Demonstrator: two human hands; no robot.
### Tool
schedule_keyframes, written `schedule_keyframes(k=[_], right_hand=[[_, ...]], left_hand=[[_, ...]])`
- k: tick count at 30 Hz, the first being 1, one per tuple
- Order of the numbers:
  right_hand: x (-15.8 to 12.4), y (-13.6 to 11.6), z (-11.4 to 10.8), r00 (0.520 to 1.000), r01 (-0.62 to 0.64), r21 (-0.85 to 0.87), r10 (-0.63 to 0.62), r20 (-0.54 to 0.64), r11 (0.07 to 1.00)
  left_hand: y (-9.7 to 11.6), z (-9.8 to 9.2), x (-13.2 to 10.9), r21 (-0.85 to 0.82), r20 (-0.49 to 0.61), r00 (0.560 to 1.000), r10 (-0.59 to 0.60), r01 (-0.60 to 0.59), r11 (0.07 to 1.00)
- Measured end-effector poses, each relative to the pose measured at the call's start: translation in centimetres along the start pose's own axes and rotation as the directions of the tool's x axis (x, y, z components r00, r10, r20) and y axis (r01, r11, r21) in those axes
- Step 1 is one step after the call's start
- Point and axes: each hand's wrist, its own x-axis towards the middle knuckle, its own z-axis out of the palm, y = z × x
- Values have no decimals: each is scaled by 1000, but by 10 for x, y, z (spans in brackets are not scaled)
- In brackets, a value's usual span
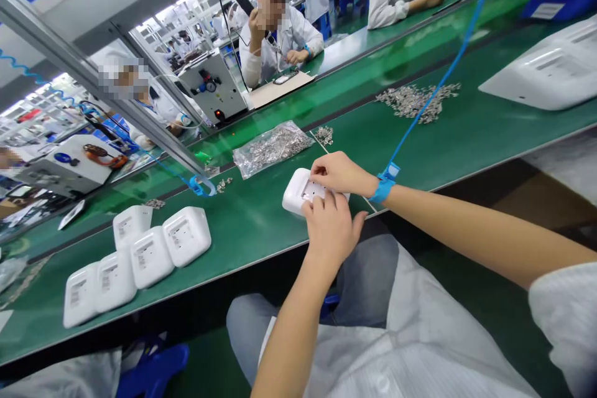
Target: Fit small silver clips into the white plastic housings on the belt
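A white plastic housing (295, 194) lies near the front edge of the green bench (252, 224). My left hand (329, 229) rests on its near side with fingers curled against it. My right hand (341, 173) reaches over from the right, fingertips pinched down on the housing's top face; whether a small part is between them I cannot make out. A blue wrist strap (384, 186) on my right wrist trails a blue cord (438, 84) up across the bench.
Several white housings (140, 255) lie grouped at the left. A clear bag of small metal parts (272, 147) and a loose pile of them (416, 101) lie farther back. A larger white housing (545, 71) lies at right. Other workers sit across the bench.
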Motion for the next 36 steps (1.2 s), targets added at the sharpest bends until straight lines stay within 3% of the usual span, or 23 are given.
schedule_keyframes(k=[3,8,16,24,27,31,36], right_hand=[[-1,-3,-3,998,32,-89,-27,47,996],[-5,-7,-1,999,-23,-201,29,29,979],[14,5,-2,985,-79,-147,100,142,986],[19,5,-25,945,94,-184,-29,327,979],[30,3,-31,901,145,-177,-56,431,973],[47,0,-37,800,109,-108,-23,599,988],[60,-2,-38,727,72,-115,27,686,991]], left_hand=[[3,3,2,-9,-10,1000,-23,23,1000],[5,6,1,-19,-33,999,-21,21,1000],[6,7,1,-48,-41,999,-36,34,998],[5,9,-1,-88,-87,995,-42,35,995],[4,9,-1,-94,-94,995,-44,35,995],[3,8,-1,-100,-90,995,-42,33,994],[3,8,-1,-106,-76,996,-46,38,994]])
